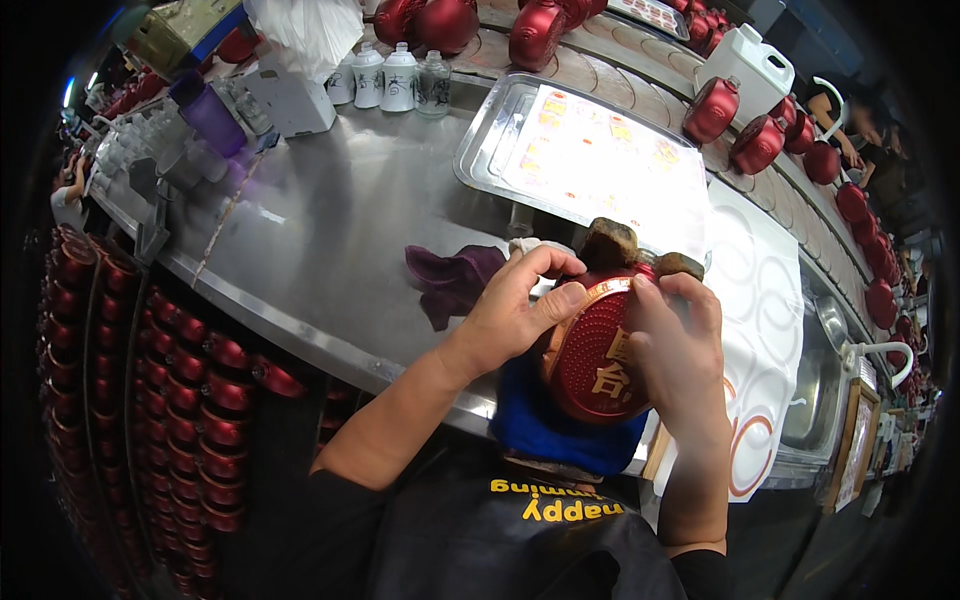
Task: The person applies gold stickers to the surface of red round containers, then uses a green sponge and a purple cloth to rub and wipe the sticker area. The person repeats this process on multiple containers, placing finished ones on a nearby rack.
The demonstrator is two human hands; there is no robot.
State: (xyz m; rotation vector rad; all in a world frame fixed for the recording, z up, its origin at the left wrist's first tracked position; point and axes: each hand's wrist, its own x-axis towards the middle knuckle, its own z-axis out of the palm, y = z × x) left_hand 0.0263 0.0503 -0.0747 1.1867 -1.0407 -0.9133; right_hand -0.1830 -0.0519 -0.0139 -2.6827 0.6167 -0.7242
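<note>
A round, flat red bottle with gold characters and a dotted face rests tilted on a blue cloth pad at the table's front edge. My left hand is closed at its upper left rim, thumb and forefinger by a gold band there. My right hand, partly blurred, grips the upper right rim with its fingertips near the neck. Just beyond the bottle sit dark brown sponge-like blocks. A purple cloth lies left of my left hand.
A metal tray holds a sheet of coloured stickers. White paper with printed rings lies right. Small bottles and a purple cup stand far left. Red bottles line a conveyor; more are stacked below left. A sink is at right.
</note>
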